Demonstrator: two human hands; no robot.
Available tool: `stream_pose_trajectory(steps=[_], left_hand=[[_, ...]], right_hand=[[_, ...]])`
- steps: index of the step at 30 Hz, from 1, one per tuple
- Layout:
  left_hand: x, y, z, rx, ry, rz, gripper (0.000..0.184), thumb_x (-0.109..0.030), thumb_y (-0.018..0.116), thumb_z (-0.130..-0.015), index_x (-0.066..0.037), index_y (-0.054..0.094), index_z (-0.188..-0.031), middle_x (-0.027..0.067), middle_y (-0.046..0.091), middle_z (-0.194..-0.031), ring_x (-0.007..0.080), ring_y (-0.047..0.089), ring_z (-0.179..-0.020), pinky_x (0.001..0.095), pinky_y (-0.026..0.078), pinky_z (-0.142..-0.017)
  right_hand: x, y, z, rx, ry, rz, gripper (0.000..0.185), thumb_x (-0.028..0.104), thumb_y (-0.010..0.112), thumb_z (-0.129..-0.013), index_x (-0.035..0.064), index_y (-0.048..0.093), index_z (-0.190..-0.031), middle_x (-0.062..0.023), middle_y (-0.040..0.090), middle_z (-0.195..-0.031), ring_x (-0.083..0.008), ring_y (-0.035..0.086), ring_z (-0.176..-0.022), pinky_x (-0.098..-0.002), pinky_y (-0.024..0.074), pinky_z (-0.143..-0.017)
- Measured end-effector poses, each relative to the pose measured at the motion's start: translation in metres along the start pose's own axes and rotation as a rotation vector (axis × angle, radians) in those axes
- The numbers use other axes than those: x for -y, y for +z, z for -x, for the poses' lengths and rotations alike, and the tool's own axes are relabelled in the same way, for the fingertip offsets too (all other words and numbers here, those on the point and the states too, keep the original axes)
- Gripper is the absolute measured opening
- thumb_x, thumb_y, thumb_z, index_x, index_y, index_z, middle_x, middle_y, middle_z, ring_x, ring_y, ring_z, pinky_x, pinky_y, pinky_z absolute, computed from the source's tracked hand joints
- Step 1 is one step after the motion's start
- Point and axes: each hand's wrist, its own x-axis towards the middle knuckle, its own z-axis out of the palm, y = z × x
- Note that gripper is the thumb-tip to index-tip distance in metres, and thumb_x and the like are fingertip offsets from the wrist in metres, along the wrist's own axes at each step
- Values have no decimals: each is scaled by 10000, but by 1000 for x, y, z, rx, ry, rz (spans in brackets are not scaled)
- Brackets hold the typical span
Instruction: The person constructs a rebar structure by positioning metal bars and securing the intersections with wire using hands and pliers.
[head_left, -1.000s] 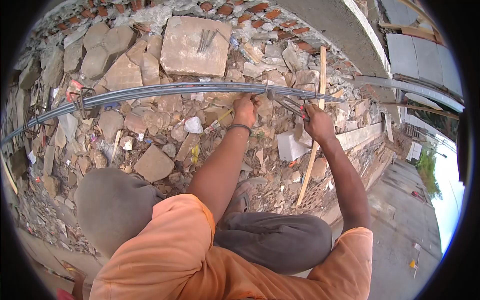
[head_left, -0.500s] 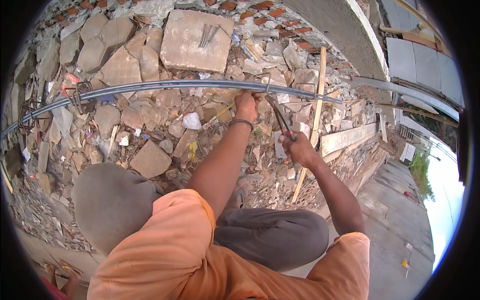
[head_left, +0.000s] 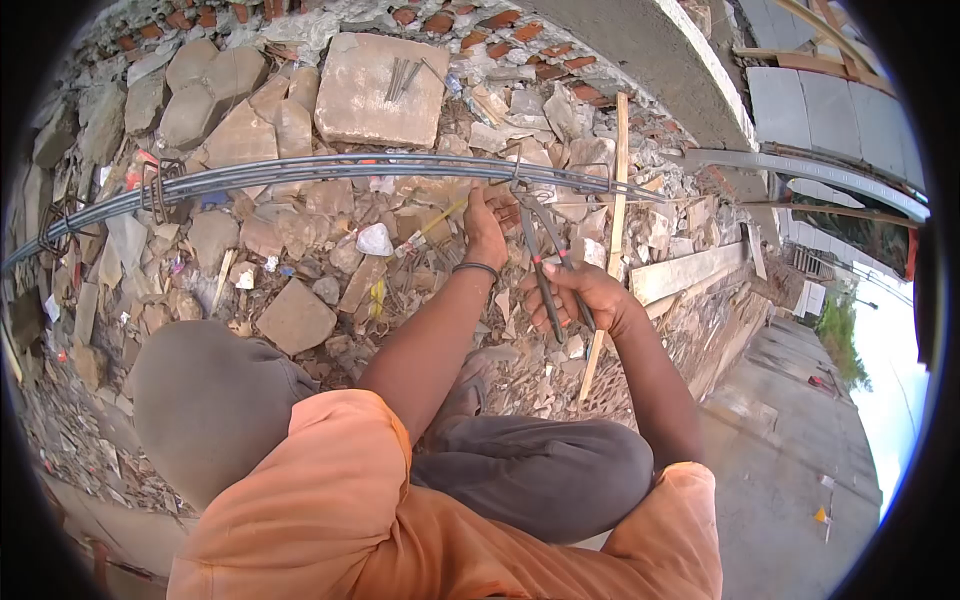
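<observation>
Handles that lay close together half a second ago have now spread, so the pincers [head_left: 531, 240] form a narrow V in my right hand [head_left: 598, 292]. I have that hand wrapped loosely around both handles, thumb on the near side, fingers showing beyond the left one. From my grip the tool runs away from me to its head, just on my side of the rebar bundle [head_left: 350, 167] and near a thin steel stirrup [head_left: 516, 170]; I cannot tell whether its jaws bite on anything. My left hand [head_left: 485, 232], with a black wristband [head_left: 476, 268] behind it, is just left of the pincer head, its fingers partly curled below the bars; whether they pinch anything, I cannot tell. These bars stretch across the rubble bed [head_left: 225, 330] from its left edge, crossing a wooden strip [head_left: 616, 225] near their right end. Beyond them, several thin metal rods [head_left: 402, 80] lie toward the far right corner of a concrete slab [head_left: 365, 115].
</observation>
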Motion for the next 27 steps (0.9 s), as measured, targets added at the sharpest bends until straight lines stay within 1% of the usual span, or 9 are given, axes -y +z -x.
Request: stream_pose_trajectory(steps=[5,6,9,10,13,14,18,22,27], left_hand=[[-7,38,52,305,-81,62,557,-533,432,-966,-4,533,-1108,145,628,-964,273,632,-965,413,530,-826],[-5,40,48,290,-107,109,557,-530,433,-969,0,532,-1110,148,625,-962,277,633,-964,409,534,-828],[0,45,42,207,-134,156,524,-504,448,-978,2,528,-1085,159,621,-959,290,634,-949,410,543,-843],[-1,47,43,197,-135,155,513,-496,447,-981,2,528,-1076,161,621,-960,291,633,-941,414,544,-844],[6,50,45,180,-158,281,472,-452,456,-983,8,515,-1065,169,622,-965,304,625,-961,448,526,-877],[8,50,45,204,-150,347,460,-442,462,-980,6,512,-1071,169,625,-973,306,623,-970,458,518,-889],[1,51,52,245,-126,311,351,-329,507,-938,-25,510,-1114,157,640,-1049,293,608,-1020,465,486,-918],[-3,36,48,365,-103,186,329,-208,532,-889,13,537,-1133,158,636,-1099,281,602,-1057,442,489,-902],[-2,31,42,446,-91,82,300,-73,510,-865,75,554,-1122,180,624,-1153,290,601,-1073,428,500,-905]], right_hand=[[21,-7,8,-87,10,168,470,303,638,-935,-69,538,-1203,-171,676,-887,-321,712,-745,-389,602,-691],[26,-2,10,-180,-9,270,641,322,705,-879,-54,439,-1324,-201,666,-936,-336,701,-893,-407,591,-748],[20,33,28,-637,-276,1176,868,332,769,-808,-23,291,-1440,-261,604,-1108,-361,640,-1058,-424,562,-827],[7,36,27,-702,-268,1390,982,296,784,-765,0,191,-1489,-289,506,-1252,-380,551,-1178,-456,520,-894],[-8,45,20,-880,-35,1702,935,223,745,-779,0,183,-1492,-256,487,-1274,-378,543,-1171,-471,492,-936],[-13,35,14,-970,-80,1803,793,135,665,-807,-12,246,-1464,-219,524,-1216,-360,524,-1205,-475,490,-934],[2,14,5,-1081,-206,1798,494,97,565,-867,-32,413,-1319,-216,569,-1155,-365,577,-1125,-467,522,-846],[0,17,1,-967,-108,1627,460,107,549,-878,-31,426,-1299,-228,573,-1160,-368,598,-1090,-470,479,-890],[-14,28,0,-1109,-153,1898,563,89,542,-878,-70,346,-1380,-194,562,-1201,-333,577,-1134,-458,476,-907]])
